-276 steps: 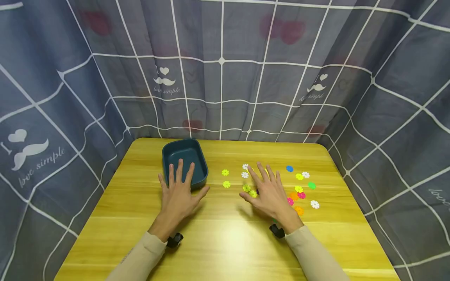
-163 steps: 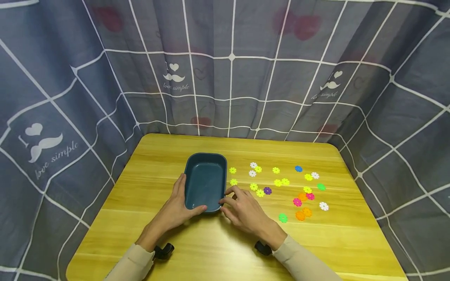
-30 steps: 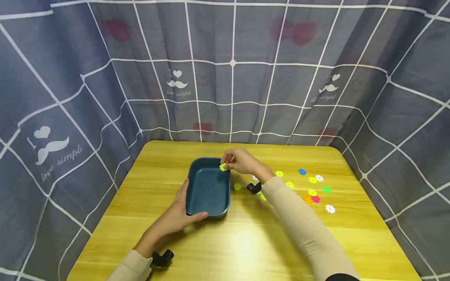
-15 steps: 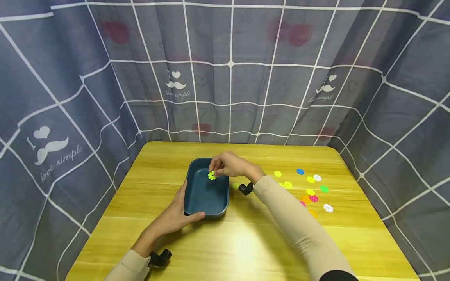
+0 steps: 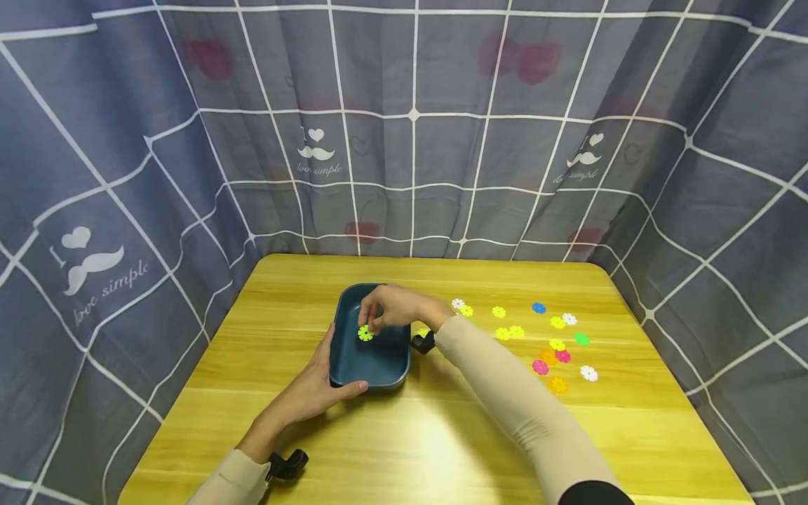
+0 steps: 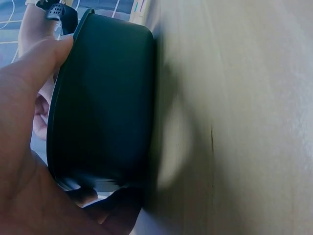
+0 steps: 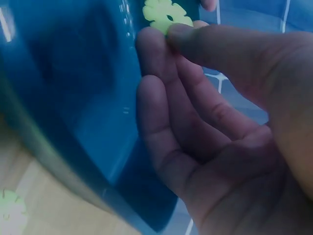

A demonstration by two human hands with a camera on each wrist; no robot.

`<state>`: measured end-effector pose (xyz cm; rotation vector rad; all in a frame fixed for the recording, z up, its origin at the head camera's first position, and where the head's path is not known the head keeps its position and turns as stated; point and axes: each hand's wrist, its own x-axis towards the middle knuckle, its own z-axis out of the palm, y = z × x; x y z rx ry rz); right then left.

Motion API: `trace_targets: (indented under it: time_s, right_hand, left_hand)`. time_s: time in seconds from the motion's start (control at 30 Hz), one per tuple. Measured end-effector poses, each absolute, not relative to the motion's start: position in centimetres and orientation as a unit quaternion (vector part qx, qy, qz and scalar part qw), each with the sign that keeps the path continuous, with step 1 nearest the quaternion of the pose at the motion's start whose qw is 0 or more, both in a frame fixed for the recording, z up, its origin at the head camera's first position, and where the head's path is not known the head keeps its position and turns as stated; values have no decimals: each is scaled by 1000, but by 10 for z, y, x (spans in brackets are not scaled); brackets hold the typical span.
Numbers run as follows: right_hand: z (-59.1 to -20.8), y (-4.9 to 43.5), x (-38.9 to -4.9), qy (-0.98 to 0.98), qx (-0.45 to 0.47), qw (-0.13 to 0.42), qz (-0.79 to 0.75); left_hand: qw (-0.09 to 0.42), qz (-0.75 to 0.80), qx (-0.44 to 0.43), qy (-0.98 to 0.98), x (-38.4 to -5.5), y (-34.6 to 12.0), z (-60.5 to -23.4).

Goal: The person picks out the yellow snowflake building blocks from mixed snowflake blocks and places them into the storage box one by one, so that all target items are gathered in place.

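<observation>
A dark blue-green plastic box stands on the table, left of centre. My left hand grips its near left corner, with the thumb at the near rim and the fingers along the side. Inside the box, my right hand pinches a yellow flower-shaped plastic piece between thumb and fingertips. The right wrist view shows this notched yellow piece with a small hole at its middle, held over the box's inside.
Several flower-shaped pieces lie scattered right of the box: yellow, white, blue, green, pink and orange. The right forearm covers part of the wooden table. Grey checked curtains surround it.
The box has come from the back left towards the middle, and my left hand now grips it. Over the last second my right hand carries the yellow piece leftward, nearer and lower into the box.
</observation>
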<state>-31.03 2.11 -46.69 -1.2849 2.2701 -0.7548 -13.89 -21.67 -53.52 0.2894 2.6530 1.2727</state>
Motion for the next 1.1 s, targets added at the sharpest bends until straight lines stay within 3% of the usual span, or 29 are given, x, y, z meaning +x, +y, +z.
trace_targets:
  time_s: [0.47, 1.1]
  right_hand:
    - [-475, -12, -296, 799, -467, 288, -247]
    - [-489, -30, -290, 784, -460, 344, -233]
  left_hand:
    - [97, 422, 70, 899, -135, -220, -534]
    - [100, 424, 84, 896, -138, -217, -536]
